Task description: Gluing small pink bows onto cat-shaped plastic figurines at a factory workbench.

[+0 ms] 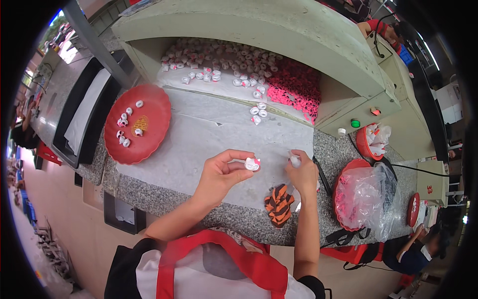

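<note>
My left hand (222, 175) pinches a small white cat-head piece (252, 164) with a pink bow between thumb and forefinger, raised over the paper-covered bench. To its right, my right hand (303, 173) has its fingers closed around a small whitish thing (295, 160) whose kind I cannot make out. Just below and left of that hand lies a crumpled orange and black striped cloth (279, 205). Beyond both hands, a small group of white pieces (259, 112) rests on the white paper (199, 134).
A red scalloped plate (163, 144) with several white pieces stands at left. Ahead, a pale metal box (239, 25) shelters many white pieces and a heap of pink ones (294, 92). At right are a bag-covered red dish (341, 219) and a red cup (367, 149). A co-worker (413, 251) sits at right.
</note>
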A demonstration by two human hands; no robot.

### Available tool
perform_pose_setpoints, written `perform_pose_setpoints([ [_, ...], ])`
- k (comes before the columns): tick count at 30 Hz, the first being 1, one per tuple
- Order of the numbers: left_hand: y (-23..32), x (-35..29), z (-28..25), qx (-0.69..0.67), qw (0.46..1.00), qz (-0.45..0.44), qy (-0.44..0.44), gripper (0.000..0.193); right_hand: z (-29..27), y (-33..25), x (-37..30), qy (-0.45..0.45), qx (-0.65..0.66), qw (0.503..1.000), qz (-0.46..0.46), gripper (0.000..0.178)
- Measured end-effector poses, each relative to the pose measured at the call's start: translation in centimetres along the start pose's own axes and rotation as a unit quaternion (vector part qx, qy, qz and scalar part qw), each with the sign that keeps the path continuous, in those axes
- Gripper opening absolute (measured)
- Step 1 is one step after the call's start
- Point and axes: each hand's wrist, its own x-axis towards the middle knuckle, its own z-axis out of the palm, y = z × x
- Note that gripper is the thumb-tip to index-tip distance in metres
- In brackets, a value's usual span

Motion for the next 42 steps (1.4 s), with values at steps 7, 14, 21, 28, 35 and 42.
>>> perform_pose_setpoints([
  [7, -0.3, -0.1, 0.5, 0.042, 0.998, 0.052, 0.017, 0.028, -6.6, -7.0, -4.5, -0.081, 0.567, 0.815, 0.084, 0.012],
  [14, -0.1, 0.0, 0.9, 0.051, 0.992, 0.115, 0.005, 0.029, -6.5, -9.4, -5.0, -0.098, 0.603, 0.789, 0.063, 0.009],
  [21, 0.5, -0.2, 1.0, 0.057, 0.990, 0.129, -0.021, 0.029, -5.7, -9.8, -5.2, -0.071, 0.584, 0.796, 0.144, 0.009],
  [28, 0.7, 0.0, 0.1, 0.041, 0.990, 0.124, -0.046, 0.028, -5.0, -9.9, -5.2, -0.020, 0.550, 0.832, 0.070, 0.014],
  [35, 0.8, -0.4, 0.7, 0.099, 0.985, 0.134, -0.051, 0.026, -5.5, -9.2, -4.9, -0.049, 0.559, 0.827, 0.016, 0.016],
  [42, 0.4, 0.0, 1.1, 0.084, 0.989, 0.122, -0.015, 0.023, -4.8, -8.9, -4.4, -0.032, 0.548, 0.836, -0.015, 0.015],
])
